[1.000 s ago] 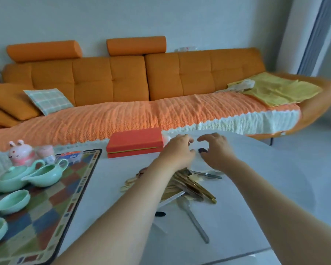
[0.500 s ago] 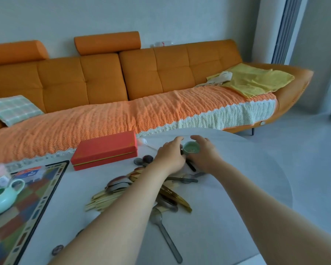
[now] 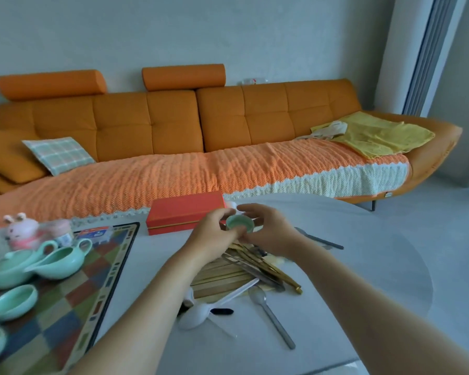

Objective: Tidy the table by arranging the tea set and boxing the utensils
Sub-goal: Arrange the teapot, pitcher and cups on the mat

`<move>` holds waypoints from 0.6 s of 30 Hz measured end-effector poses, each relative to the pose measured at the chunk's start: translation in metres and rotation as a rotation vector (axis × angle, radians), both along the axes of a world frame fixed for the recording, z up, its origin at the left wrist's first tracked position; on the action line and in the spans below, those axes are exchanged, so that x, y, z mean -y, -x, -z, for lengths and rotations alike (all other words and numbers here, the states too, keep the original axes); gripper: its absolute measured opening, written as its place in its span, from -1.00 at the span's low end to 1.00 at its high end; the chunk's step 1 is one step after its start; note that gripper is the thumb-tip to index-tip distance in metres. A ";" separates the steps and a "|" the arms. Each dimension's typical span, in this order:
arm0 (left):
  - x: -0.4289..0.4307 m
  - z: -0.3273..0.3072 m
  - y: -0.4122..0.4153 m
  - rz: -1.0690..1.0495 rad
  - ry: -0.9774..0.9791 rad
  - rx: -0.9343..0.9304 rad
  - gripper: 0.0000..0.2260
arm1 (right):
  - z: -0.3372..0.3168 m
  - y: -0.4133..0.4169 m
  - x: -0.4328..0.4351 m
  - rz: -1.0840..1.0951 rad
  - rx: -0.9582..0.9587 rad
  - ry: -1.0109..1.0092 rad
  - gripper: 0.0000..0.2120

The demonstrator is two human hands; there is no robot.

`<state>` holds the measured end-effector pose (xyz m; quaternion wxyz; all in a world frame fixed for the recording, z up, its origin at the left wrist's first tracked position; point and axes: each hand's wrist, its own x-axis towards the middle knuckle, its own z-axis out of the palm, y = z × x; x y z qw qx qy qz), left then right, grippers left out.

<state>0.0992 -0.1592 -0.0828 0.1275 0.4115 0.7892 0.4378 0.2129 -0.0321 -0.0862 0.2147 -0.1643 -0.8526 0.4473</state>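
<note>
A small mint-green tea cup [image 3: 238,222] is held up above the table between both hands. My left hand [image 3: 213,236] pinches its left side and my right hand [image 3: 268,230] curls round its right side. Below them lies a heap of utensils [image 3: 244,269]: gold and wooden chopsticks, metal spoons and a white plastic spoon [image 3: 201,312]. A closed red box [image 3: 186,216] sits just behind the hands. At the left, a mint teapot [image 3: 8,269], a pitcher [image 3: 63,259] and shallow cups [image 3: 12,301] stand on a checkered tray [image 3: 73,299].
A pink rabbit figure [image 3: 21,230] and a small jar [image 3: 58,231] stand at the tray's far edge. A metal spoon [image 3: 274,316] lies toward the front, and a dark utensil [image 3: 320,239] lies right of the hands. An orange sofa [image 3: 201,136] runs behind the round white table [image 3: 363,266].
Both hands have lifted the green cup off the table and brought it leftward. The view has swung back left, so the tea set is in sight again.
</note>
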 end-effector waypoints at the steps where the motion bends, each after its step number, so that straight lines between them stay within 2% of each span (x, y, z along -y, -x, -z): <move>1: 0.016 -0.003 0.002 -0.011 -0.017 0.002 -0.55 | -0.003 0.003 0.012 -0.028 -0.004 -0.009 -0.43; 4: 0.066 -0.008 0.008 -0.059 -0.042 0.001 -0.74 | -0.005 0.016 0.051 -0.102 -0.009 -0.047 -0.44; 12: 0.189 -0.014 0.031 -0.183 0.042 -0.090 -0.57 | -0.005 0.063 0.152 -0.270 0.041 -0.136 -0.42; 16: 0.242 -0.011 0.045 -0.216 0.184 -0.110 -0.56 | 0.000 0.086 0.199 -0.344 0.101 -0.193 -0.48; 18: 0.267 -0.008 0.055 -0.266 0.189 -0.125 -0.65 | 0.003 0.097 0.220 -0.370 0.125 -0.239 -0.47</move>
